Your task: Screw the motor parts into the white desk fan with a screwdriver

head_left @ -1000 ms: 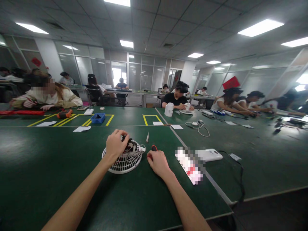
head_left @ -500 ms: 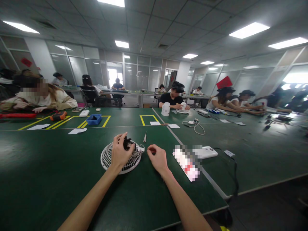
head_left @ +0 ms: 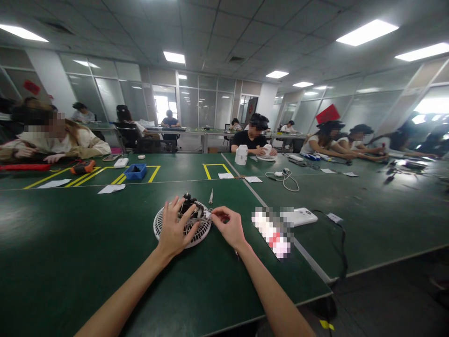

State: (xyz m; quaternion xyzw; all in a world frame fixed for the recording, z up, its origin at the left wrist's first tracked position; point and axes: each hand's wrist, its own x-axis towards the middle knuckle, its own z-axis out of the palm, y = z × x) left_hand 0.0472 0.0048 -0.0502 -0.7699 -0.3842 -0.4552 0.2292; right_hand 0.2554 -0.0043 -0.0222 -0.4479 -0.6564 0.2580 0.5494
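A round white fan grille (head_left: pixel 164 229) lies on the green table, with a black motor assembly (head_left: pixel 189 204) and thin wires on top. My left hand (head_left: pixel 176 229) rests over the grille and the near side of the motor, fingers spread. At the grille's right edge, my right hand (head_left: pixel 228 227) pinches a small white part (head_left: pixel 207 215) with wires between thumb and fingertips. A thin tip shows under my right wrist; what it belongs to is hidden. Beyond the hands lies a small, slim screwdriver-like tool (head_left: pixel 211 196).
A blurred-out phone-like slab (head_left: pixel 271 234) and a white device (head_left: pixel 301 217) with a black cable lie to the right. Farther off are a blue bin (head_left: pixel 135 172), paper slips (head_left: pixel 253 179), a coiled white cord (head_left: pixel 289 181) and a white cylinder (head_left: pixel 241 155). Co-workers (head_left: pixel 249 139) sit around.
My right hand has moved left to the white part and closed on it. My left hand's grip on the motor has loosened into spread fingers. The grille has shifted slightly right.
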